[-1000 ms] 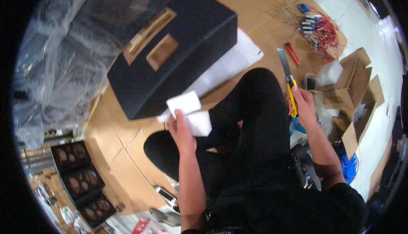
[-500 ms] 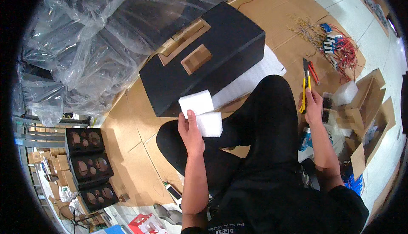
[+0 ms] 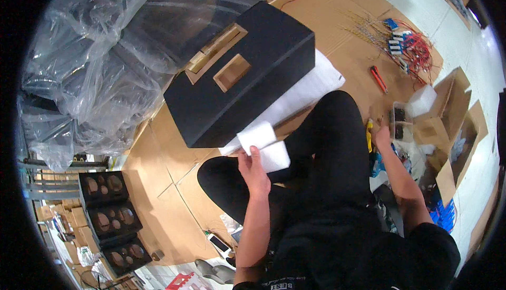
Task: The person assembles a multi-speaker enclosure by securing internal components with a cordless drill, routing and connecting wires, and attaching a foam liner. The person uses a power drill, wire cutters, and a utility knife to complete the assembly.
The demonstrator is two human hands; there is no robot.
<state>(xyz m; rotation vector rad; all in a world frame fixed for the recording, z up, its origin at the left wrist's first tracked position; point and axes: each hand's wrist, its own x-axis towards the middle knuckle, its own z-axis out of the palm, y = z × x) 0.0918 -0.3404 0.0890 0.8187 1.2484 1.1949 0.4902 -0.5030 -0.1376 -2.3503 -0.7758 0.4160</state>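
Note:
My left hand [image 3: 254, 173] is closed on two white foam pieces [image 3: 265, 148], pinched together at their near side above my crossed legs. My right hand [image 3: 382, 136] is down beside my right thigh, its fingers at a yellow utility knife [image 3: 369, 134]; the blade does not show clearly. Ahead of my legs lies a large black box [image 3: 247, 74] with a long slot and a smaller rectangular opening in its top face. A white foam sheet [image 3: 316, 82] sticks out from beneath its near side.
A red cutter [image 3: 378, 79] lies on the cardboard, near bundled wires with blue connectors [image 3: 411, 42]. At right stand an open carton [image 3: 448, 116], a small clear-sided container [image 3: 399, 122] and a white foam block [image 3: 422, 100]. Black panels with round holes [image 3: 113, 216] and a phone [image 3: 217, 242] are at left. Clear plastic sheeting [image 3: 105, 53] hangs far left.
My right hand has lowered the yellow knife toward the floor by my thigh. My left hand has shifted slightly right with the foam pieces. The whole view has shifted a little.

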